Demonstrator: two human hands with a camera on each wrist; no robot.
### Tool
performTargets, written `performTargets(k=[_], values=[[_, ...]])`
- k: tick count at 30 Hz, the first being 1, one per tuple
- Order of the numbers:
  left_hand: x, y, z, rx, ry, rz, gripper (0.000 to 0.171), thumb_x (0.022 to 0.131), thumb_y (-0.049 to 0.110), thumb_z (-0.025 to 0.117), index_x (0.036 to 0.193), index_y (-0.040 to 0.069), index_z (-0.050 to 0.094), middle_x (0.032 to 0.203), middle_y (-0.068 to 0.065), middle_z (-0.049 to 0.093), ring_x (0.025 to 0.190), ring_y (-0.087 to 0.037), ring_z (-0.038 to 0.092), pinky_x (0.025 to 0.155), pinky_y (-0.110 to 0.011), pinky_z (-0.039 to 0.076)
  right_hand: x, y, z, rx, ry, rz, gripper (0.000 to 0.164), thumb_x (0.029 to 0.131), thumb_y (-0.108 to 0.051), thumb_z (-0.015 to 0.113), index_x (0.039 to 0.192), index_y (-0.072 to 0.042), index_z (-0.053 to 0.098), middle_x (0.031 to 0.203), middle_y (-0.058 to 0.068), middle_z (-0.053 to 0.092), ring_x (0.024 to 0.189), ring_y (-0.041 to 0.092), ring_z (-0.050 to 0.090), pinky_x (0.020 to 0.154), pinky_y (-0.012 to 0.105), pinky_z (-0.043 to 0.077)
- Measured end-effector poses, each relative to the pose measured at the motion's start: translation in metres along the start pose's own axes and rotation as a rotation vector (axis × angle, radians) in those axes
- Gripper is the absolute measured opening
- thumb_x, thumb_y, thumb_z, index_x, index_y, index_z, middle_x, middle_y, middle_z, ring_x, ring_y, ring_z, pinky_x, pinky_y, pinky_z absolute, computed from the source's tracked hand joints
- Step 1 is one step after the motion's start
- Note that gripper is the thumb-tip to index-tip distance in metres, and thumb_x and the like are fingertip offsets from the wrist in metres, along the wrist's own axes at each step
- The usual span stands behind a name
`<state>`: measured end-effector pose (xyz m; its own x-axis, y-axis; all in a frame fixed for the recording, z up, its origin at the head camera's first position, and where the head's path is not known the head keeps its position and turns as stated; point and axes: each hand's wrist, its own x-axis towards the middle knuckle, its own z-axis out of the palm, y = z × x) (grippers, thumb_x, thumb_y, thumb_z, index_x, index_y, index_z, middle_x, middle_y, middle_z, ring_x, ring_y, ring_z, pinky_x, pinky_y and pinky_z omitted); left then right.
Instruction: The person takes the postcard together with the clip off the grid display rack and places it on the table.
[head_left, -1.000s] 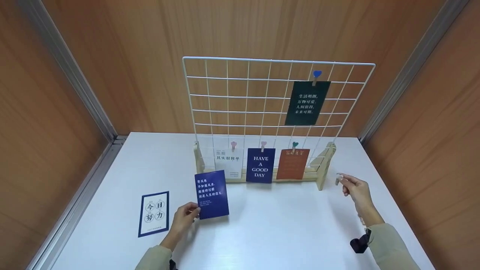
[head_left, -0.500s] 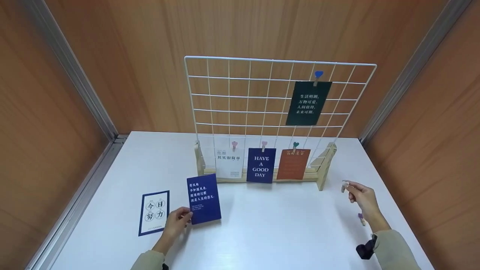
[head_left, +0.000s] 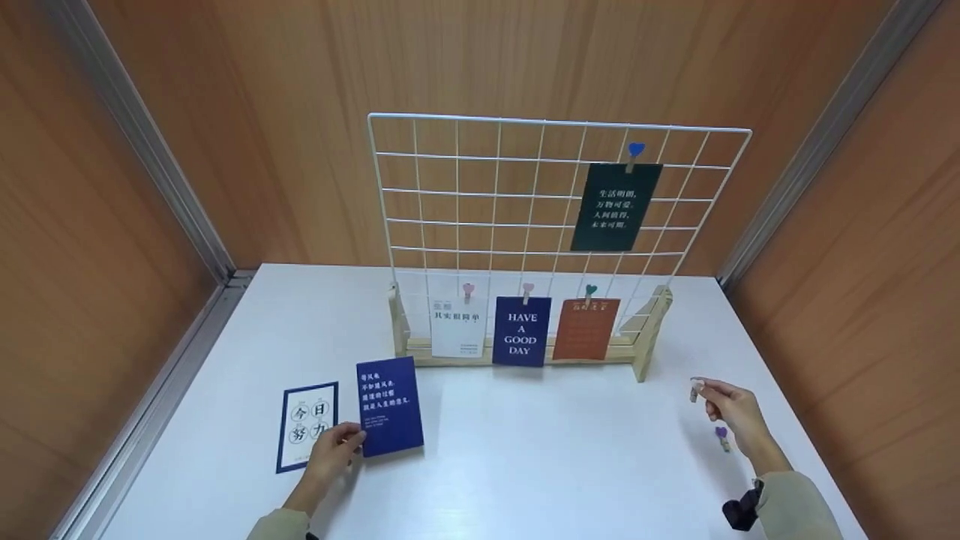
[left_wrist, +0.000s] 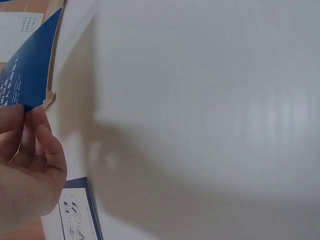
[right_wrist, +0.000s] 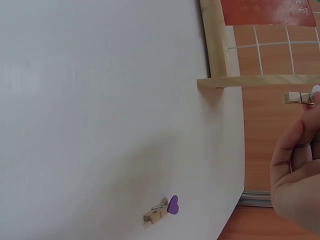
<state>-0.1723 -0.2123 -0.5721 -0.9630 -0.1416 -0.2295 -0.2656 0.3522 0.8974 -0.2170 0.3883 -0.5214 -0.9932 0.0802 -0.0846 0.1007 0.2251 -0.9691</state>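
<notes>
At the front left, my left hand (head_left: 328, 456) pinches the lower left corner of a dark blue card (head_left: 391, 411) with white writing. The card is held tilted above the table, and the left wrist view shows its shadow there. A white card with a blue border (head_left: 300, 442) lies just behind that hand, partly covered by it. On the right, my right hand (head_left: 739, 418) grips a small wooden clothespin (right_wrist: 295, 98) by its heart-topped end, which looks whitish. Beneath that hand, a clothespin with a purple heart (right_wrist: 159, 212) lies on the table.
A white wire grid (head_left: 495, 202) stands in a wooden base (head_left: 645, 337) at the back. Clothespins hold a dark green card (head_left: 616, 206), a white card (head_left: 457, 330), a navy card (head_left: 523, 341) and an orange card (head_left: 585, 330) on it. Wood-grain walls enclose the table.
My left hand has carried the blue card left and nearer the front. My right hand has drawn right and forward with its clothespin, uncovering the purple-heart clothespin.
</notes>
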Motion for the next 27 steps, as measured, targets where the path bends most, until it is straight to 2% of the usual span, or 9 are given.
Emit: performTargets(k=[4,5,8,18,27], values=[[0.000,-0.004,-0.006,-0.015,-0.008,-0.023,0.023,0.087,0.008,0.051,0.103,-0.009,0.054,0.082,-0.007,0.056,0.074,-0.018,0.053,0.064,-0.034,0.047,-0.001,0.005,-0.002,-0.017,0.010,0.041,0.038,0.085,-0.024,0.059,0.107,0.007,0.056,0.065,-0.001,0.051,0.054,0.007,0.046,0.051,0.023,0.041],[0.000,-0.004,-0.007,-0.019,-0.009,-0.027,0.024,0.088,0.008,0.051,0.104,-0.010,0.054,0.082,-0.007,0.056,0.074,-0.018,0.053,0.063,-0.033,0.046,-0.003,0.001,0.000,-0.061,0.035,0.080,0.043,0.085,-0.026,0.059,0.109,0.009,0.054,0.065,-0.001,0.050,0.054,0.006,0.045,0.052,0.023,0.043],[0.001,-0.007,-0.010,-0.026,-0.006,-0.043,0.025,0.088,0.008,0.050,0.105,-0.010,0.053,0.082,-0.007,0.057,0.073,-0.018,0.053,0.063,-0.033,0.046,-0.005,0.002,0.000,-0.089,0.038,0.121,0.044,0.086,-0.023,0.057,0.112,0.012,0.050,0.064,-0.001,0.049,0.054,0.006,0.045,0.052,0.023,0.043],[0.003,-0.011,-0.019,0.005,-0.009,-0.085,0.026,0.089,0.008,0.049,0.107,-0.011,0.052,0.084,-0.008,0.056,0.074,-0.017,0.053,0.065,-0.032,0.047,-0.006,0.020,-0.006,-0.128,0.016,0.179,0.043,0.087,-0.024,0.056,0.115,0.009,0.050,0.066,0.002,0.052,0.054,0.008,0.047,0.053,0.025,0.042],[0.003,-0.012,-0.021,-0.014,-0.017,-0.117,0.025,0.088,0.006,0.049,0.106,-0.011,0.052,0.085,-0.009,0.056,0.075,-0.018,0.054,0.066,-0.031,0.047,-0.010,0.035,-0.009,-0.175,0.011,0.219,0.040,0.088,-0.020,0.054,0.115,0.009,0.051,0.067,0.004,0.051,0.055,0.009,0.046,0.052,0.024,0.041]])
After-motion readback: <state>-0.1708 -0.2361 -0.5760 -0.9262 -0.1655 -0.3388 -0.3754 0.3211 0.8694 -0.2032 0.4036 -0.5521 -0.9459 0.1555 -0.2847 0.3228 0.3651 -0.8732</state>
